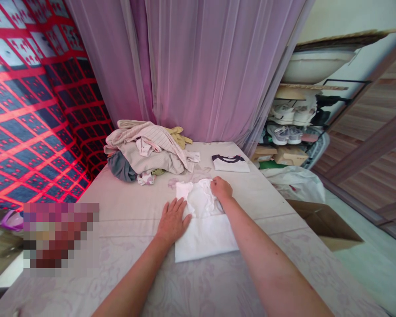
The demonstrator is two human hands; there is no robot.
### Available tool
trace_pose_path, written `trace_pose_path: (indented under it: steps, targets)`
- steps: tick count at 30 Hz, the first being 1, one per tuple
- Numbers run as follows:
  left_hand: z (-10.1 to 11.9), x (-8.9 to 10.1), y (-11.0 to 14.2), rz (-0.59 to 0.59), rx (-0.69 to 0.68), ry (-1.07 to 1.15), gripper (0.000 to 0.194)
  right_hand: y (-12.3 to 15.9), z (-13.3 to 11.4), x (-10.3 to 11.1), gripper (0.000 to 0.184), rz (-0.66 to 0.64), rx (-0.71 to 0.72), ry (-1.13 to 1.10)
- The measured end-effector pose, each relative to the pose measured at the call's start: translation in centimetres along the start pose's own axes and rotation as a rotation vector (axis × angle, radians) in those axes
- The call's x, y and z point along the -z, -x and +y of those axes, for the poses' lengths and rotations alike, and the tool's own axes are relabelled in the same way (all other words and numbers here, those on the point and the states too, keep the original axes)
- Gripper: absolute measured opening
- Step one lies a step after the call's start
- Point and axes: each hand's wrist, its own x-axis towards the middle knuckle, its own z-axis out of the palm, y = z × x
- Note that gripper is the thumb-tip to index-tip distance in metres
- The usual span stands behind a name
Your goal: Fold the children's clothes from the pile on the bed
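White garment [206, 240] lies on the bed sheet [267, 220], the left hand [173, 221] spread flat on it. The right hand [221, 188] rests half curled on its crumpled top; any grip is unclear. Beyond sit a folded dark-collared T-shirt [230, 164] and a clothes pile [145, 149].

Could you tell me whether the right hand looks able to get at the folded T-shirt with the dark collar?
Probably yes: the right hand rests on the white garment, and the folded T-shirt lies just beyond it, with only bedsheet between.
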Motion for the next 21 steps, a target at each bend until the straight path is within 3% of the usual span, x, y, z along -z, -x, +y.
trace_pose_path:
  steps: [2, 4, 7, 9, 14, 17, 21]
  targets:
    - [0.0, 0.0, 0.0, -0.017, 0.011, 0.003, 0.049, 0.6, 0.3, 0.1, 0.041, 0.059, 0.04, -0.019]
    - [0.1, 0.0, -0.1, -0.031, 0.015, 0.006, 0.05, 1.4, 0.7, -0.3, 0.046, 0.098, 0.191, -0.03]
    - [0.2, -0.1, -0.3, -0.04, 0.024, 0.021, 0.05, 2.7, 1.3, -1.2, 0.051, -0.051, 0.394, -0.012]
    - [0.2, -0.2, -0.4, -0.044, 0.036, 0.059, 0.049, 3.1, 1.6, -1.3, 0.052, -0.164, 0.383, -0.038]
    - [-1.5, 0.4, -0.4, -0.004, 0.024, 0.357, 0.041, 5.0, 4.2, 1.5, 0.041, -0.066, 0.39, -0.361]
    - [-2.8, 2.0, 0.9, 0.034, -0.054, 0.56, 0.027, 8.4, 7.4, 3.4, 0.025, -0.214, 0.509, -0.502]
    - [-3.6, 4.7, 3.6, -0.183, -0.213, 0.556, 0.017, 13.1, 11.2, 3.9, 0.025, -0.285, 0.646, -0.52]
